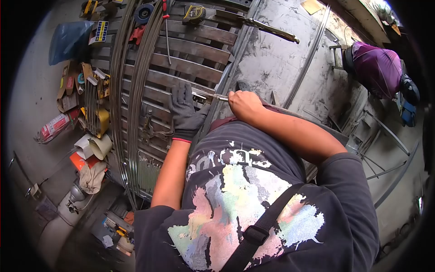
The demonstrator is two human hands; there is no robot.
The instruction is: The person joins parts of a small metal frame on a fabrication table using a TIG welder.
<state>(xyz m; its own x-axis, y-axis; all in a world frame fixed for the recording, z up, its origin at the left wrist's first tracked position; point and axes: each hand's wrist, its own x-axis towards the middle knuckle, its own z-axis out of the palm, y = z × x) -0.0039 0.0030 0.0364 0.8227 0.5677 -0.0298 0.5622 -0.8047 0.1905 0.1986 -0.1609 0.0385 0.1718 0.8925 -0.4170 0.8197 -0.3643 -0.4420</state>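
Head view: the gloved left hand (185, 113) and the bare right hand (244, 105) meet over a small metal piece (209, 96), which lies between them at the right edge of the slatted metal frame (190, 54). The left hand's fingers pinch its left end; the right hand is curled closed on the other end. A tape measure (195, 13) sits near the frame's far edge, well apart.
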